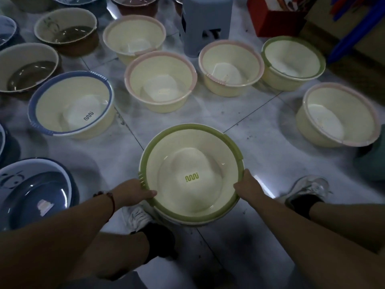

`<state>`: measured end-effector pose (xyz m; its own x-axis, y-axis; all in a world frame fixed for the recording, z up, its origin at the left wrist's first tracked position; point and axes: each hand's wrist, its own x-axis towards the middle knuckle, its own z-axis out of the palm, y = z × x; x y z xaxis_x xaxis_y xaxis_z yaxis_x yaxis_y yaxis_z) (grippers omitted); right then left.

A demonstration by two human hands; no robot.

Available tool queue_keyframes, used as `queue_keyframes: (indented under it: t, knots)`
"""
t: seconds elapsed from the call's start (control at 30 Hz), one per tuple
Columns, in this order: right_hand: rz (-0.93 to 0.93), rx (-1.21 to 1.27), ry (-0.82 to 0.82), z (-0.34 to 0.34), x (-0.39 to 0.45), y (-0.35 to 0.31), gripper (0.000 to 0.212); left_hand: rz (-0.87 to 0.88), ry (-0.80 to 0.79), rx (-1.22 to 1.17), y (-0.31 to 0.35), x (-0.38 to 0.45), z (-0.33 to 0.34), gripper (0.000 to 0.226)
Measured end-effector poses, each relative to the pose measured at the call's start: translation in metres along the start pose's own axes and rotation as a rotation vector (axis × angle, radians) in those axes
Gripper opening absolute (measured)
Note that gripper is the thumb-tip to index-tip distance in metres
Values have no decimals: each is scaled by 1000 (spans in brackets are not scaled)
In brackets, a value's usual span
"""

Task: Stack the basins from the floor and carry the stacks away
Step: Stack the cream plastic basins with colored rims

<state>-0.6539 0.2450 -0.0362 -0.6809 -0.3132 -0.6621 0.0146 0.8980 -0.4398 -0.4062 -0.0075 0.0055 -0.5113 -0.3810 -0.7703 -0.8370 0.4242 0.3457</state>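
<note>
Head view: both the left hand (133,191) and the right hand (246,184) grip the near rim of the green-rimmed cream plastic basin (191,174) above the tiled floor (260,130), so its unsupported far side may tip down and slip.

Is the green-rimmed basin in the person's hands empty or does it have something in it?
Empty: the green-rimmed basin shows only its bare cream bottom with a green logo, nothing inside.
</note>
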Motion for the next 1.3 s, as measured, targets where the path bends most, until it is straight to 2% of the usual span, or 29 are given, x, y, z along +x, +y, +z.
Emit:
queue_keyframes:
  t: [0.1, 0.27, 0.37, 0.67, 0.77, 0.87, 1.0, 1.07, 1.17, 1.3]
  knots:
    - [42, 15, -49, 4, 13, -3, 73, -5, 18, 110, 1, 11, -2, 47]
    - [55, -29, -74, 4, 25, -9, 87, 84, 1, 208, -4, 24, 6, 30]
    - [74, -93, -102, 4, 31, -10, 91, 92, -35, 263, -9, 32, 15, 21]
    - [58, -168, -158, 1, 42, -3, 95, 1, 45, 503, -8, 46, 18, 47]
    - [63, -183, -171, -3, 40, -7, 97, -18, 59, 622, -1, 44, 16, 48]
    - [57, -187, -176, -6, 39, -10, 90, -29, 83, 681, 5, 40, 15, 45]
    - [-77, -271, -153, -14, 24, -24, 79, -53, 87, 664, 14, 39, 7, 44]
    - [-173, -337, -130, -18, 10, -37, 70, -46, 145, 650, 24, 37, -2, 49]
    - [-271, -447, -92, -24, -8, -57, 84, 24, 304, 611, 45, 30, -18, 54]
    - [-401, -633, -7, -35, -36, -88, 86, 116, 409, 587, 69, 7, -33, 70]
